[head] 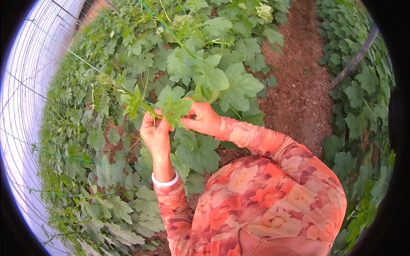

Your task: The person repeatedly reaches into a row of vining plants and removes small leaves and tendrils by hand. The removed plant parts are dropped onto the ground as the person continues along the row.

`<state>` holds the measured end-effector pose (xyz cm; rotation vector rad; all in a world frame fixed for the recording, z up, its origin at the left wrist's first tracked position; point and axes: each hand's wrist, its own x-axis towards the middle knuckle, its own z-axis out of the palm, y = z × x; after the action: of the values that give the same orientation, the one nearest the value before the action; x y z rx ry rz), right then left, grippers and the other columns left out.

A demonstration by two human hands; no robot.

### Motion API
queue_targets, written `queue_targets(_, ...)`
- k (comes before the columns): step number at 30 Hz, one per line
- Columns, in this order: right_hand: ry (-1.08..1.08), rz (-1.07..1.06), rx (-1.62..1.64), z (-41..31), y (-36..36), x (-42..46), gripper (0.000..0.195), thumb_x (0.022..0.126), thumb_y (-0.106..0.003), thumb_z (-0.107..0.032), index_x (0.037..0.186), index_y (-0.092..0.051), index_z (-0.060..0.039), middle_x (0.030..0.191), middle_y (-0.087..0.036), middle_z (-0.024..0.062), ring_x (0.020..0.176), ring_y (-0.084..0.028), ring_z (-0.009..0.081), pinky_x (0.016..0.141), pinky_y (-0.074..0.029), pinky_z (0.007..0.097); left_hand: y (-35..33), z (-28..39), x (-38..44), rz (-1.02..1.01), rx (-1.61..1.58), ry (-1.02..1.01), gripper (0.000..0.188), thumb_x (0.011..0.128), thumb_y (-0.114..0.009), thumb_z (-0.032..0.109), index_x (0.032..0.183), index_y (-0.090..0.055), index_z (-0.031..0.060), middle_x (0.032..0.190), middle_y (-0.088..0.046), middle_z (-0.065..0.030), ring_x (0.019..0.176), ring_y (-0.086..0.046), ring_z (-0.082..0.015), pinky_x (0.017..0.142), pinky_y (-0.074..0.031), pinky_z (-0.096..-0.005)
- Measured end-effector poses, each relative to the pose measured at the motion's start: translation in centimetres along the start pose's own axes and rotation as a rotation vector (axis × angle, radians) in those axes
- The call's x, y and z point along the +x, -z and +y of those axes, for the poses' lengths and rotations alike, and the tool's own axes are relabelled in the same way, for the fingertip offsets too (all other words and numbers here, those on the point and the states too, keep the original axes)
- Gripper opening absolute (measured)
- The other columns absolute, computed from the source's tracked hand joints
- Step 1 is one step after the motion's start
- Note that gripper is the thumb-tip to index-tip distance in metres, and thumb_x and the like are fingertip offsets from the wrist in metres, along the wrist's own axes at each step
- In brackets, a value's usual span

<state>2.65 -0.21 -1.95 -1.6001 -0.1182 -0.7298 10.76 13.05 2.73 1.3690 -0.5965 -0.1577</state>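
My left hand (pixel 157 129) pinches the green stem of a climbing vine (pixel 148 108), its thumb and fingers closed around it. A thin pale tendril or strand (pixel 155 140) hangs down across that hand. My right hand (pixel 202 119) is beside it, fingers curled and thumb against a lobed young leaf (pixel 175 110). That leaf covers the right fingertips, so what lies between them is hidden. The vine's tip, with buds and small leaves (pixel 107 80), reaches up and left from my left hand. Broad lobed leaves (pixel 240 86) spread just above my right hand.
Green twine (pixel 157 16) slants down from the top into the foliage. More strings (pixel 77 157) cross the leaves at left, before a pale wall with thin lines (pixel 25 96). A bare reddish soil path (pixel 298 80) runs at right, with a slanted pole (pixel 355 59) beside another plant row.
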Motion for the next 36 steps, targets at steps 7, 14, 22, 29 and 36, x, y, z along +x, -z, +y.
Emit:
queue_targets(7,0.102,-0.034,-0.211,0.4,0.1,0.5,0.026,0.086,-0.068,-0.022,0.093,-0.054,-0.0005,0.079,-0.063,0.0125,0.065,-0.059,0.0231,0.056,-0.046,0.0322,0.5,1.4,0.2,-0.112,-0.076,-0.114,0.013,0.085,-0.065,0.0,0.099,-0.064,-0.0003,0.098,-0.062,-0.0064,0.075,-0.058,-0.0119,0.066,-0.046,-0.0249)
queue_targets(14,0.169,0.004,-0.176,0.6,0.1,1.0,0.023,0.085,-0.069,-0.02,0.093,-0.06,-0.0006,0.081,-0.065,0.0132,0.07,-0.062,0.0278,0.059,-0.047,0.0354,0.3,0.9,0.2,-0.068,0.001,-0.26,0.015,0.085,-0.065,-0.003,0.098,-0.064,0.0028,0.12,-0.053,-0.0084,0.094,-0.057,-0.0129,0.076,-0.048,-0.0259)
queue_targets(22,0.344,0.004,-0.319,0.5,0.0,1.5,0.024,0.085,-0.067,-0.018,0.08,-0.051,-0.0007,0.068,-0.053,0.0138,0.065,-0.056,0.0337,0.056,-0.045,0.0394,1.6,0.3,0.0,-0.195,-0.159,-0.125,0.015,0.088,-0.061,0.0,0.103,-0.058,-0.0006,0.109,-0.061,-0.0114,0.083,-0.061,-0.0167,0.073,-0.05,-0.0268)
queue_targets(29,0.518,-0.056,-0.588,1.2,-0.4,2.0,0.029,0.087,-0.063,-0.029,0.087,-0.05,-0.0032,0.066,-0.047,0.0135,0.061,-0.051,0.036,0.058,-0.044,0.0438,2.8,-0.1,-0.2,-0.214,-0.284,-0.165,0.016,0.091,-0.059,0.005,0.105,-0.056,-0.0012,0.109,-0.058,-0.0126,0.085,-0.059,-0.0182,0.074,-0.051,-0.0324)
queue_targets(36,0.175,-0.272,-0.259,1.5,-1.4,3.0,0.033,0.091,-0.06,-0.029,0.103,-0.044,-0.003,0.089,-0.061,0.0162,0.078,-0.061,0.0372,0.068,-0.048,0.0425,3.7,-1.7,-0.9,-0.101,-0.554,-0.197,0.016,0.091,-0.06,0.01,0.104,-0.054,0.0028,0.106,-0.058,-0.0109,0.09,-0.06,-0.0246,0.08,-0.05,-0.0401)
